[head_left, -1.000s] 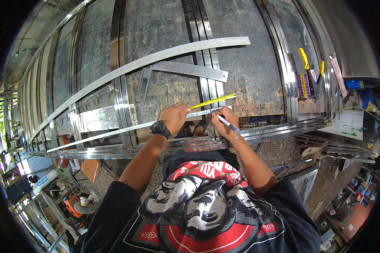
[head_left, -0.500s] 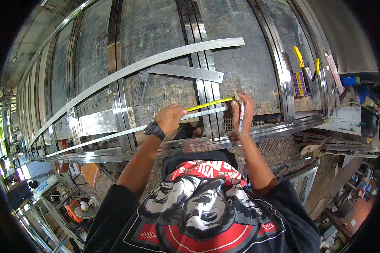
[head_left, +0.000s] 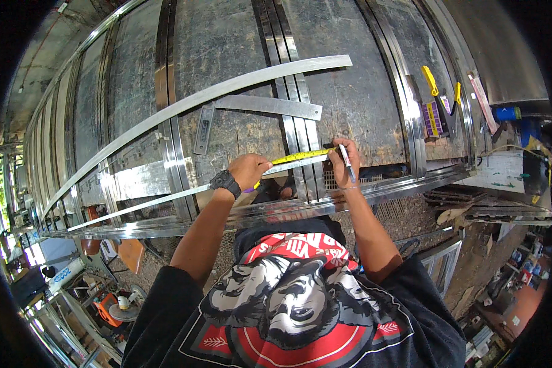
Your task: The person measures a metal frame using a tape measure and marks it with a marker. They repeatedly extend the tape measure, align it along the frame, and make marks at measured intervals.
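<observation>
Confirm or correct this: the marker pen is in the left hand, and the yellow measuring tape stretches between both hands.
Wrong hand: the head view shows the marker pen in the right hand, not the left hand. The yellow measuring tape does stretch between both hands.

Left forearm (head_left: pixel 203 227): we held it slanting forward and inward.
Left hand (head_left: pixel 248 171): we had its fingers curled, pointing rightward.
Right forearm (head_left: pixel 369 227): we held it reaching forward, leaning left.
Right hand (head_left: pixel 346 158): we had its fingers bent, apart from the left.
</observation>
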The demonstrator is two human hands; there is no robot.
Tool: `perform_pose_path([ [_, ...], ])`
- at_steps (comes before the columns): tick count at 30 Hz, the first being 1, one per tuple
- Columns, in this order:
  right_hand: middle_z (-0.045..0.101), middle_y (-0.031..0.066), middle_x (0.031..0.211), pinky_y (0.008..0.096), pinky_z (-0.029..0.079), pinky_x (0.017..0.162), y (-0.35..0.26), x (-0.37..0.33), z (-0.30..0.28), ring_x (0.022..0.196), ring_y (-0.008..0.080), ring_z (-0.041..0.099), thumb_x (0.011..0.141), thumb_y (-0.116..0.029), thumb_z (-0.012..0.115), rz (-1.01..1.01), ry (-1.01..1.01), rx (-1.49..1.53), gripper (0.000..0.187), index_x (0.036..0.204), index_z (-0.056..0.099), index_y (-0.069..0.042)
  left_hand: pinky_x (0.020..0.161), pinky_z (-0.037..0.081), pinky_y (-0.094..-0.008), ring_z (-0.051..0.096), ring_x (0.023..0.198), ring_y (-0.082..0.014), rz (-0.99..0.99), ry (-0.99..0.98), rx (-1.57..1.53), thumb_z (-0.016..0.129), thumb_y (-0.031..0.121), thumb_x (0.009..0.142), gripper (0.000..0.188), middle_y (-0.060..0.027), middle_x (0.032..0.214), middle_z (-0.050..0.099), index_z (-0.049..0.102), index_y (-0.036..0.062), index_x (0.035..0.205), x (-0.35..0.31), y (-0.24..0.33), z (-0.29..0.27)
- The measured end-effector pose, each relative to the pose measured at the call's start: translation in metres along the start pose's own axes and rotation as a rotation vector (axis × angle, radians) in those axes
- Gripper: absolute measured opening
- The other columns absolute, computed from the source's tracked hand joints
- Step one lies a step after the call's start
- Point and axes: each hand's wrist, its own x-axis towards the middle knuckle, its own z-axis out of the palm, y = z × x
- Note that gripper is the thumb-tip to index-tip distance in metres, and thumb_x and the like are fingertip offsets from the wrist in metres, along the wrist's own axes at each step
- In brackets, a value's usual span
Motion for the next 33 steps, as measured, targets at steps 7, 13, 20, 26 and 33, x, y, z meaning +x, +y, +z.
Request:
perform_pose_path([
  [7,0.064,0.0009,0.104,0.0267,0.052,0.082,0.002,0.011,-0.005,0.091,0.0111,0.061,0.088,0.011,0.067,0.161,0.093,0.204,0.039,0.123,0.063,-0.007,0.076,0.053,-0.0523,0.07,0.085,-0.0425,0.056,-0.004,0.008,0.065,0.042,0.101,0.036,-0.0204,0.09,0.073,0.076,0.008,0.103,-0.004,-0.004,-0.001],
  [13,0.063,0.0022,0.105,0.0278,0.055,0.078,0.009,0.011,-0.014,0.086,0.0125,0.062,0.087,0.012,0.064,0.202,0.043,0.2,0.037,0.12,0.062,-0.006,0.076,0.053,-0.0511,0.069,0.086,-0.04,0.068,-0.027,-0.01,0.065,0.04,0.102,0.034,-0.0177,0.09,0.071,0.078,0.0084,0.102,-0.006,-0.002,-0.003],
  [20,0.063,0.0014,0.103,0.0271,0.052,0.08,0.019,0.006,-0.012,0.087,0.0122,0.06,0.085,0.008,0.065,0.198,0.021,0.156,0.036,0.119,0.065,-0.005,0.081,0.051,-0.0476,0.064,0.092,-0.0368,0.177,0.161,0.123,0.069,0.033,0.1,0.029,-0.0165,0.088,0.063,0.082,0.0074,0.096,-0.015,0.003,0.003],
  [26,0.063,0.0018,0.103,0.027,0.05,0.082,0.006,0.003,-0.004,0.088,0.0122,0.059,0.085,0.006,0.065,0.147,0.033,0.101,0.034,0.118,0.066,-0.004,0.082,0.052,-0.0488,0.064,0.093,-0.0372,0.063,0.159,0.171,0.069,0.031,0.1,0.027,-0.0179,0.089,0.066,0.083,0.0085,0.097,-0.017,-0.002,0.014],
  [33,0.064,0.0014,0.102,0.0268,0.05,0.081,0.005,0.004,-0.004,0.087,0.0119,0.059,0.085,0.006,0.065,0.114,0.052,0.085,0.034,0.118,0.066,-0.004,0.083,0.054,-0.0503,0.069,0.091,-0.0399,0.007,0.179,0.165,0.07,0.033,0.098,0.026,-0.0164,0.093,0.073,0.084,0.0116,0.1,-0.015,0.0,0.022],
])
